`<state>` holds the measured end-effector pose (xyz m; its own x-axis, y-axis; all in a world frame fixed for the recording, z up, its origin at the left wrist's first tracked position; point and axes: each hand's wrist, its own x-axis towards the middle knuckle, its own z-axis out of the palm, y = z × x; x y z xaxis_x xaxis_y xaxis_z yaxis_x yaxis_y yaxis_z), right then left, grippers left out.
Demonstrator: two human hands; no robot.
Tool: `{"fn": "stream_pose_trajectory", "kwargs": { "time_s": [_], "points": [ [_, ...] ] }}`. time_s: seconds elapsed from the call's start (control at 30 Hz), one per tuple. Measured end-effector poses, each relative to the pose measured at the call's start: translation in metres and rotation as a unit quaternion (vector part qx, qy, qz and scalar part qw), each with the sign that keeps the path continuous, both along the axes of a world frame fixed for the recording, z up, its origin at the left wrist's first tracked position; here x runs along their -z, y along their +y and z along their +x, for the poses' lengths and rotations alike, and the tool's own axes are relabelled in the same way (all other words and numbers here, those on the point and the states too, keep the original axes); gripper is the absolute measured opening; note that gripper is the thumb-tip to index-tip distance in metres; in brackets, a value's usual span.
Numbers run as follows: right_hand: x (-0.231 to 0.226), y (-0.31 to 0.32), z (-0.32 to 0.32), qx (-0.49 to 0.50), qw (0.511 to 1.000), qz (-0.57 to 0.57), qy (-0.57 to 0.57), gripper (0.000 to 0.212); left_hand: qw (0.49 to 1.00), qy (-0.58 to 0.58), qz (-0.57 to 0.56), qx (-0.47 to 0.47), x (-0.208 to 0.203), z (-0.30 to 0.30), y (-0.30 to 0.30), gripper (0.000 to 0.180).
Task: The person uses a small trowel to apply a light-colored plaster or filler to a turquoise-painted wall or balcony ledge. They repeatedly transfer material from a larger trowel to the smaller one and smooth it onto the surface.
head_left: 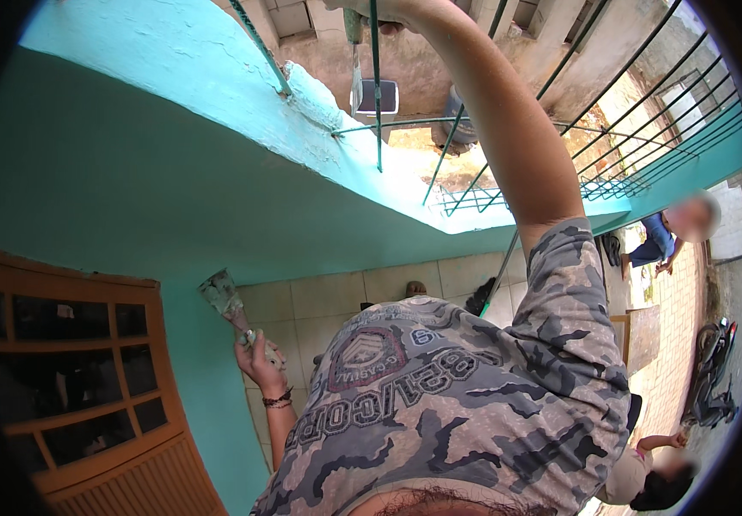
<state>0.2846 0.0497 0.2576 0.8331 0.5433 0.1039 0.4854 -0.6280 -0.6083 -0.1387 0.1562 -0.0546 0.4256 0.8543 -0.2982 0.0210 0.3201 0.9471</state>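
Observation:
My left hand [261, 363] is low beside my torso, closed around the handle of a wide putty knife [224, 299]. Its blade points up toward the turquoise wall [130, 185] and is smeared with whitish paste. My right arm stretches up past the green metal bars [377, 95]. At the top edge my right hand [401, 10], partly cut off by the frame, grips a green-handled putty knife [356, 86], its narrow-looking blade hanging down. Close by lies the turquoise ledge [323, 107], with a rough, whitish, chipped stretch near the bars.
An orange-brown wooden door [143, 340] with dark panes stands at the left. Pale tiles [328, 297] cover the floor. Beyond the bars are a dark-rimmed bin [378, 97] and a blue-grey drum [459, 112]. Two people and a motorcycle [712, 374] are at the right.

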Motion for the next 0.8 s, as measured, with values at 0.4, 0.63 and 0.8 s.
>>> {"fn": "stream_pose_trajectory", "kwargs": {
  "time_s": [0.4,0.63,0.8],
  "points": [
    [0.06,0.006,0.01,-0.029,0.996,0.063,0.055,0.032,1.0,-0.004,0.014,0.004,0.0,-0.002,0.002,0.016],
    [0.048,-0.003,-0.001,0.011,0.985,0.136,0.105,0.027,1.0,0.0,0.011,0.001,0.001,-0.003,0.002,0.015],
    [0.046,0.003,-0.002,-0.021,0.975,0.191,0.109,0.025,1.0,-0.001,0.013,0.01,0.001,-0.003,0.005,0.014]
  ]
}}
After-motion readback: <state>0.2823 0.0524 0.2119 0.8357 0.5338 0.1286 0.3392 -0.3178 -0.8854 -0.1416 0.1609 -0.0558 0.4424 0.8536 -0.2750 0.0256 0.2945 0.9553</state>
